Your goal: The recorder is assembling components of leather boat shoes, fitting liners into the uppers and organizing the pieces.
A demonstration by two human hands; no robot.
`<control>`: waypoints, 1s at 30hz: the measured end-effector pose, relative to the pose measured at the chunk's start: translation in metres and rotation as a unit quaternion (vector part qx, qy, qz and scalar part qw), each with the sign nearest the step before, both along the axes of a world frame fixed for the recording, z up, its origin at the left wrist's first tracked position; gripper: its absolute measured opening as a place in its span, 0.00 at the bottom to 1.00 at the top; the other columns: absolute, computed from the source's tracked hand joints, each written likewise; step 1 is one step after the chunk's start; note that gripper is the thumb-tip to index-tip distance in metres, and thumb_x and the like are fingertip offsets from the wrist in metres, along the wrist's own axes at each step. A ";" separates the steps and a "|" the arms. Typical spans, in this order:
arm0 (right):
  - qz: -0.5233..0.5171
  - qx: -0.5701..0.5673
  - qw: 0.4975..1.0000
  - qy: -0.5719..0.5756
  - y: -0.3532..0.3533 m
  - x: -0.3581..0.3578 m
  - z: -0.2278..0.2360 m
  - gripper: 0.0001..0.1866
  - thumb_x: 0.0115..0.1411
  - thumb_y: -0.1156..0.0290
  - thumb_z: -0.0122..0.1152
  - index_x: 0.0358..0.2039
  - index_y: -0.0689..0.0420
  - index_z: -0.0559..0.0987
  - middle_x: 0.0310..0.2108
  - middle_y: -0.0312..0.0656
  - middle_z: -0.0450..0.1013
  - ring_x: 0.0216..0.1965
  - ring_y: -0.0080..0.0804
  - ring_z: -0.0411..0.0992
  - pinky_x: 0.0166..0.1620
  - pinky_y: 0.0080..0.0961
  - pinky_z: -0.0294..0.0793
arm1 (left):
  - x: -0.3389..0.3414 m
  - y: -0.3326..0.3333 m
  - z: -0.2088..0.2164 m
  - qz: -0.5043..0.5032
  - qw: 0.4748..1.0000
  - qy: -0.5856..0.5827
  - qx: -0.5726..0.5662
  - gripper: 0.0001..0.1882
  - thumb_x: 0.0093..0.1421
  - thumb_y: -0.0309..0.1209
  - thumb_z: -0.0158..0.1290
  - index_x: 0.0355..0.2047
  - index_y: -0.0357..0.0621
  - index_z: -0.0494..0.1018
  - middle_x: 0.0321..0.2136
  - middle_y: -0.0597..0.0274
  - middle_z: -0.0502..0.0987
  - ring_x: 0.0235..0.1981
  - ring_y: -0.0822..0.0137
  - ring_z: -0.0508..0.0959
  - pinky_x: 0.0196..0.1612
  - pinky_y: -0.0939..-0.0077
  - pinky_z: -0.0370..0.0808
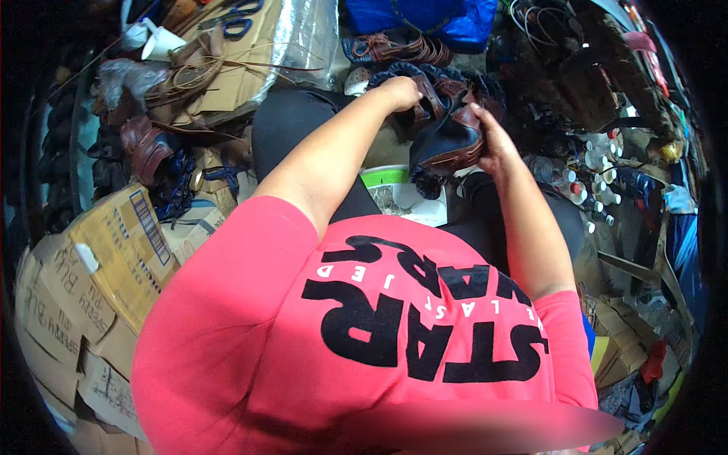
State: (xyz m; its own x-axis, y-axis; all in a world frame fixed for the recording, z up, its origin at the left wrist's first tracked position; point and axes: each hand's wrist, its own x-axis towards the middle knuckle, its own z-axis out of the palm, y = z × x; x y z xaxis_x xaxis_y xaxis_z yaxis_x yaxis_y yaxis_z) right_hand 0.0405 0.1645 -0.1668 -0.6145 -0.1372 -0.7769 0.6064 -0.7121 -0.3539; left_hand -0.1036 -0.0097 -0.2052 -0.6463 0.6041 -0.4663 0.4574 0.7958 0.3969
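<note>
Over my lap I hold a bundle of dark blue and brown leather shoe uppers (447, 144), their edges layered together. My left hand (400, 92) is closed at the bundle's far left side, beside a brown strap-like piece. On the other side my right hand (491, 140) grips the bundle, thumb on top and the other fingers mostly hidden behind it. Just beyond lies a row of brown and dark lace-up uppers (398, 50). Below the bundle, between my legs, sits a white container with a green rim (383, 176).
At the left are cardboard boxes (121, 254) and brown leather scraps (144, 148). Blue-handled scissors (237, 27) and a white cup (161, 42) lie at the far left. A blue bag (462, 24) stands at the back. Several capped bottles (597, 173) stand at the right.
</note>
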 end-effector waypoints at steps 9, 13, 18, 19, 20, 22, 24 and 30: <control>-0.161 -0.118 0.980 0.005 -0.062 -0.011 -0.022 0.25 0.61 0.50 0.39 0.45 0.59 0.70 0.45 0.49 0.70 0.45 0.45 0.69 0.49 0.51 0.67 | 0.010 -0.020 0.028 0.034 0.994 -0.067 0.082 0.10 0.49 0.36 0.54 0.32 0.48 0.77 0.25 0.58 0.77 0.24 0.63 0.76 0.30 0.70 0.72; -0.219 -0.123 0.963 -0.101 -0.070 -0.010 -0.030 0.29 0.64 0.55 0.22 0.53 0.61 0.63 0.53 0.52 0.62 0.53 0.49 0.63 0.51 0.53 0.64 | 0.002 -0.036 0.003 0.131 0.947 -0.227 0.188 0.08 0.51 0.36 0.57 0.29 0.46 0.76 0.17 0.66 0.73 0.14 0.73 0.70 0.19 0.77 0.68; -0.194 -0.179 0.964 -0.037 -0.062 -0.012 -0.058 0.27 0.62 0.59 0.23 0.53 0.62 0.62 0.54 0.53 0.61 0.53 0.50 0.63 0.53 0.53 0.61 | -0.002 -0.032 -0.007 0.223 0.911 -0.326 0.123 0.04 0.54 0.32 0.52 0.28 0.48 0.73 0.18 0.72 0.69 0.13 0.76 0.63 0.16 0.80 0.64; -0.190 -0.196 0.962 -0.028 -0.067 -0.012 -0.054 0.27 0.60 0.61 0.26 0.53 0.63 0.62 0.54 0.53 0.61 0.53 0.50 0.62 0.54 0.53 0.60 | -0.009 -0.041 -0.012 0.230 0.906 -0.344 0.091 0.03 0.53 0.30 0.51 0.29 0.48 0.73 0.19 0.72 0.69 0.13 0.76 0.63 0.16 0.78 0.63; -0.186 -0.213 0.959 -0.018 -0.071 -0.012 -0.051 0.26 0.59 0.62 0.28 0.53 0.64 0.62 0.54 0.53 0.62 0.54 0.51 0.62 0.55 0.53 0.59 | -0.014 -0.048 -0.018 0.236 0.900 -0.362 0.057 0.04 0.52 0.27 0.50 0.29 0.48 0.73 0.19 0.71 0.69 0.13 0.75 0.63 0.16 0.76 0.63; -0.180 -0.254 0.950 -0.029 -0.067 -0.012 -0.051 0.26 0.56 0.65 0.32 0.53 0.65 0.62 0.53 0.54 0.62 0.54 0.51 0.62 0.55 0.53 0.59 | -0.018 -0.052 -0.027 0.214 0.901 -0.377 0.013 0.07 0.51 0.26 0.48 0.31 0.46 0.73 0.21 0.69 0.71 0.14 0.73 0.65 0.17 0.74 0.64; -0.186 -0.289 0.938 -0.039 -0.059 -0.010 -0.062 0.26 0.53 0.68 0.36 0.52 0.65 0.62 0.53 0.54 0.62 0.54 0.51 0.61 0.56 0.52 0.59 | -0.020 -0.045 -0.032 0.180 0.900 -0.395 -0.032 0.09 0.50 0.24 0.47 0.32 0.45 0.73 0.24 0.66 0.73 0.16 0.70 0.67 0.19 0.72 0.65; -0.088 -0.293 0.950 0.061 -0.062 -0.016 -0.079 0.29 0.42 0.80 0.42 0.50 0.68 0.63 0.50 0.54 0.63 0.53 0.51 0.62 0.57 0.50 0.60 | -0.027 -0.057 -0.077 0.179 0.868 -0.461 -0.054 0.13 0.51 0.34 0.49 0.37 0.47 0.73 0.32 0.66 0.76 0.27 0.69 0.71 0.29 0.76 0.66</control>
